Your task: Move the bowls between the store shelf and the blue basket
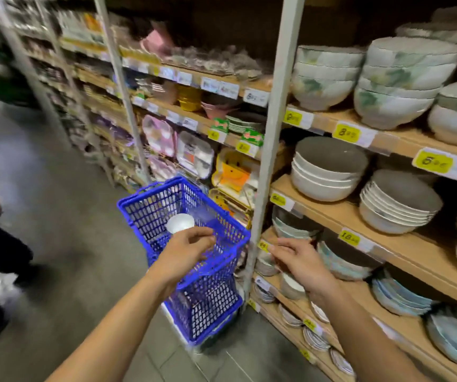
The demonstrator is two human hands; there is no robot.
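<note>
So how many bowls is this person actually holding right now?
1. A small white bowl sits in the left hand, above the blue basket. The right hand reaches toward the shelf edge and seems empty, though its palm is hidden.

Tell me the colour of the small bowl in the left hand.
Plain white; the small bowl shows best in the head view, against the blue basket.

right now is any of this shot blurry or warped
Head view: motion blur smears the far-left shelves and the blue basket; the white bowl in the left hand looks soft; wide-angle distortion tilts the shelf posts; the top shelf recess is dark.
</note>
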